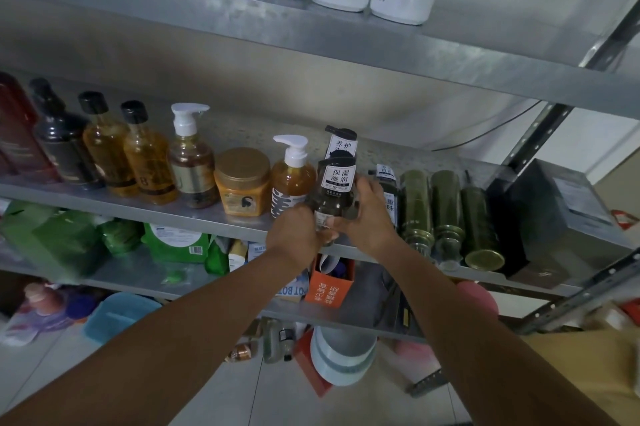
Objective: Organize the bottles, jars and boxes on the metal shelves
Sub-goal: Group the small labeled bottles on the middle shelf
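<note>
Both hands are on the same dark bottle (335, 195), the one with the white label, right in the middle of the frame. The left hand (298, 230) curls around its lower part and the right hand (367, 214) wraps its right side, so it's a firm two-handed grip. The bottle sits at the front lip of the middle shelf (138, 207). I honestly can't tell if its base is resting on the metal or hanging just off it.

It's a tight spot. A white pump bottle (292, 180) of amber stuff is just to the left, nearly touching the left hand. Another labelled dark bottle (341, 143) stands right behind, and a slimmer dark one (388, 197) is tucked behind the right hand. Further left there's a gold-lidded jar (242, 183), and to the right three green cans (446, 214) lie on their sides, ends toward the shelf edge.

What I'd worry about:
- A knuckle or elbow could clip the pump bottle or the slim one and start a domino run, since everything is packed so close.
- If the bottle goes down too near the lip, it could tip forward onto the orange box (330, 287) on the shelf below, or onto the floor.
- A bump to the shelf could set those lying cans rolling, since nothing seems to block them.
</note>
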